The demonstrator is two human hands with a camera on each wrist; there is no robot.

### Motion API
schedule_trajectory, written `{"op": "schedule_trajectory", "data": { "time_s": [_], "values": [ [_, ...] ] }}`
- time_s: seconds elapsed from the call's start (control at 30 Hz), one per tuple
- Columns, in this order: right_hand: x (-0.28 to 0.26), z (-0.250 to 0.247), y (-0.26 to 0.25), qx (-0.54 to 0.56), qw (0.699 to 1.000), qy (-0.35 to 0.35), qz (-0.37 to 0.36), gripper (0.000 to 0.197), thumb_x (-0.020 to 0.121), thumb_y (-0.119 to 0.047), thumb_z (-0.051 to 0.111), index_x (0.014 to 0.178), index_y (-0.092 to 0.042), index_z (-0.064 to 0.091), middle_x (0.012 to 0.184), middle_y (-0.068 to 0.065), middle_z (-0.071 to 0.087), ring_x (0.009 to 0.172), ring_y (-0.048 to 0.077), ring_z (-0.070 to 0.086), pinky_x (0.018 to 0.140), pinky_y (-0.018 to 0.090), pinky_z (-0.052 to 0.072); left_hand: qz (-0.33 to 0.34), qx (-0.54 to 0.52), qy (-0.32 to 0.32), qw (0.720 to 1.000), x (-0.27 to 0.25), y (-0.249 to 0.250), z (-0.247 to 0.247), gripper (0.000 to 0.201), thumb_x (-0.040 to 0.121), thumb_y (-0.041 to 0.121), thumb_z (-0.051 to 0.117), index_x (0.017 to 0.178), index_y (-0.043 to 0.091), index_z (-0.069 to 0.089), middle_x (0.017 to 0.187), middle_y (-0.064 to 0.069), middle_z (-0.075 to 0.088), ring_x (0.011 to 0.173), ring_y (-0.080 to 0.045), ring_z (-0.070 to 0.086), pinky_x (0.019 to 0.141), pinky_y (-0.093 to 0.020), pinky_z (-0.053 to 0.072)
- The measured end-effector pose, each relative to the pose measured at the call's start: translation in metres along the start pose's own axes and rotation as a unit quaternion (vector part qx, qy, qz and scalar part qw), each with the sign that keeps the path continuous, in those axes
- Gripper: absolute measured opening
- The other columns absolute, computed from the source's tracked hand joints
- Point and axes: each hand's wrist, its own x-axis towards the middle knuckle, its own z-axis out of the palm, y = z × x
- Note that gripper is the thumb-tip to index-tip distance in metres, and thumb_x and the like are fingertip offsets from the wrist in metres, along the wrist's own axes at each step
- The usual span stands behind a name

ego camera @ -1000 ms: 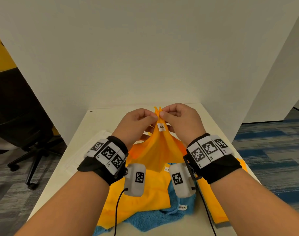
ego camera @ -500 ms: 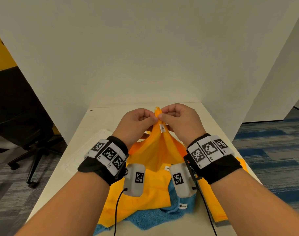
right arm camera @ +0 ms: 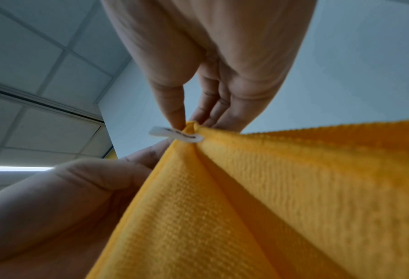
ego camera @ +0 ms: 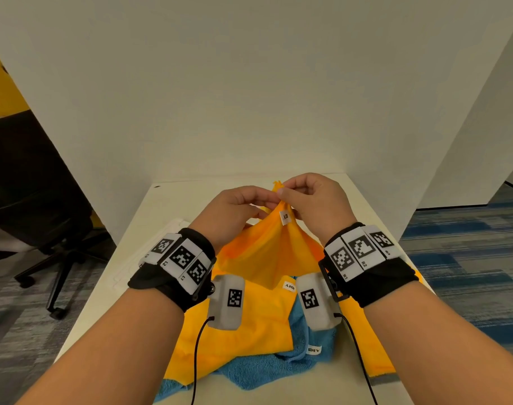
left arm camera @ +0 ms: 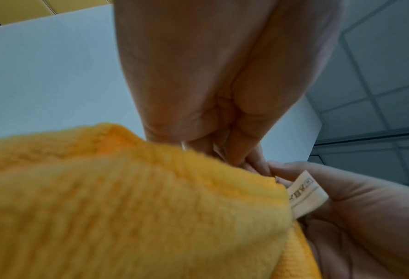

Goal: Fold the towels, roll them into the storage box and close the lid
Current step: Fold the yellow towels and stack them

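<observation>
Head view is showing the whole layout: left hand (ego camera: 235, 211) and right hand (ego camera: 313, 204) are meeting above the tabletop (ego camera: 167, 211), both pinching the raised corner of the orange towel (ego camera: 267, 258). The towel is hanging down from that corner in a tent shape, its lower part trailing onto the pile below. A second orange towel (ego camera: 249, 340) is lying flat under it, overlapping a blue towel (ego camera: 261, 372) near the front edge. A pale flat sheet (ego camera: 150, 252), too washed out to identify, is lying on the tabletop at the left. An office chair (ego camera: 30, 206) is standing on the floor at far left.

Left wrist view is adding what the head view is not resolving: left fingers (left arm camera: 239, 143) are pressing together on the towel (left arm camera: 126, 207) edge, and the right hand (left arm camera: 365, 217) is sitting just beside them with the white tag (left arm camera: 306, 194) sticking out against its fingers.

Right wrist view is showing the pinch from below: right thumb and fingers (right arm camera: 174, 109) are closing on the towel (right arm camera: 270, 188) corner right at the tag (right arm camera: 177, 136), fabric fanning downward from that point. Left hand (right arm camera: 67, 198) is touching the same fold at lower left.

Both hands' fingertips are nearly touching each other at the corner.
</observation>
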Motion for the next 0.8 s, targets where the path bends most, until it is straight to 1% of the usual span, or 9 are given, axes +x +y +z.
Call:
{"op": "schedule_trajectory", "data": {
  "time_s": [0.07, 0.17, 0.27, 0.4, 0.43, 0.5, 0.6, 0.7, 0.8],
  "values": [
    [0.002, -0.002, 0.001, -0.011, 1.0, 0.015, -0.005, 0.008, 0.082, -0.021, 0.071, 0.079, -0.027, 0.066, 0.077, -0.004, 0.068, 0.075, 0.013, 0.065, 0.076, 0.037, 0.056, 0.011, 0.007, -0.015, 1.0, 0.0, -0.003, 0.0, 0.037, 0.093, -0.003, 0.049, 0.1, 0.028, 0.069, 0.093, 0.01, 0.072, 0.079, 0.001, 0.064, 0.065, -0.016, 0.052],
    [0.003, -0.005, 0.0, -0.018, 0.999, 0.048, -0.017, 0.01, 0.083, -0.019, 0.069, 0.079, -0.027, 0.064, 0.075, -0.007, 0.065, 0.072, 0.008, 0.061, 0.07, 0.025, 0.05, 0.014, 0.088, -0.037, 0.995, 0.002, -0.01, 0.003, 0.024, 0.091, 0.011, 0.062, 0.101, 0.033, 0.062, 0.096, 0.008, 0.07, 0.084, -0.007, 0.065, 0.074, -0.022, 0.055],
    [0.003, -0.009, -0.003, -0.031, 0.997, 0.069, -0.029, 0.008, 0.084, -0.02, 0.068, 0.081, -0.027, 0.063, 0.076, -0.01, 0.064, 0.073, 0.005, 0.061, 0.067, 0.018, 0.047, -0.011, 0.198, -0.052, 0.979, 0.006, -0.021, 0.006, 0.019, 0.09, 0.023, 0.064, 0.104, 0.033, 0.057, 0.095, 0.004, 0.067, 0.076, -0.008, 0.06, 0.067, -0.023, 0.052],
    [0.007, -0.017, -0.002, -0.07, 0.992, 0.099, -0.041, 0.004, 0.086, -0.02, 0.065, 0.089, -0.022, 0.064, 0.077, -0.013, 0.061, 0.069, 0.0, 0.057, 0.055, 0.005, 0.039, -0.028, 0.279, -0.034, 0.959, 0.008, -0.027, 0.002, 0.023, 0.088, 0.012, 0.056, 0.104, 0.027, 0.053, 0.088, 0.009, 0.056, 0.074, -0.007, 0.051, 0.059, -0.021, 0.043],
    [0.009, -0.021, 0.0, -0.079, 0.989, 0.115, -0.041, 0.004, 0.086, -0.019, 0.065, 0.089, -0.021, 0.064, 0.076, -0.013, 0.06, 0.068, 0.0, 0.057, 0.052, 0.004, 0.039, -0.034, 0.28, -0.033, 0.959, 0.008, -0.028, 0.0, 0.025, 0.086, 0.008, 0.055, 0.102, 0.027, 0.052, 0.085, 0.009, 0.055, 0.072, -0.006, 0.05, 0.058, -0.02, 0.04],
    [0.013, -0.028, 0.004, -0.096, 0.983, 0.15, -0.035, 0.005, 0.086, -0.019, 0.064, 0.091, -0.019, 0.065, 0.076, -0.012, 0.06, 0.067, 0.001, 0.057, 0.054, 0.007, 0.041, -0.046, 0.244, -0.029, 0.968, 0.007, -0.028, -0.006, 0.027, 0.084, 0.005, 0.056, 0.098, 0.028, 0.053, 0.086, 0.007, 0.058, 0.071, -0.008, 0.054, 0.059, -0.02, 0.044],
    [0.017, -0.036, 0.009, -0.116, 0.977, 0.175, -0.019, 0.006, 0.086, -0.018, 0.062, 0.092, -0.018, 0.065, 0.078, -0.007, 0.063, 0.069, 0.007, 0.059, 0.059, 0.012, 0.042, -0.041, 0.152, -0.028, 0.987, 0.003, -0.023, -0.013, 0.03, 0.08, 0.005, 0.06, 0.099, 0.027, 0.054, 0.097, 0.001, 0.062, 0.078, -0.017, 0.059, 0.07, -0.031, 0.05],
    [0.017, -0.038, 0.014, -0.145, 0.973, 0.178, -0.009, 0.006, 0.087, -0.018, 0.061, 0.092, -0.018, 0.064, 0.079, -0.009, 0.06, 0.066, 0.001, 0.052, 0.055, 0.007, 0.032, -0.004, 0.086, -0.041, 0.995, -0.001, -0.013, -0.014, 0.031, 0.068, 0.015, 0.054, 0.096, 0.026, 0.053, 0.095, 0.005, 0.058, 0.078, -0.016, 0.055, 0.068, -0.031, 0.045],
    [0.016, -0.036, 0.016, -0.157, 0.972, 0.175, -0.011, 0.005, 0.088, -0.019, 0.061, 0.092, -0.018, 0.064, 0.078, -0.01, 0.058, 0.067, 0.0, 0.05, 0.055, 0.007, 0.031, 0.001, 0.036, -0.05, 0.998, -0.004, -0.007, -0.013, 0.031, 0.065, 0.016, 0.045, 0.094, 0.024, 0.052, 0.088, 0.004, 0.054, 0.072, -0.013, 0.049, 0.063, -0.027, 0.042]
  ]
}}
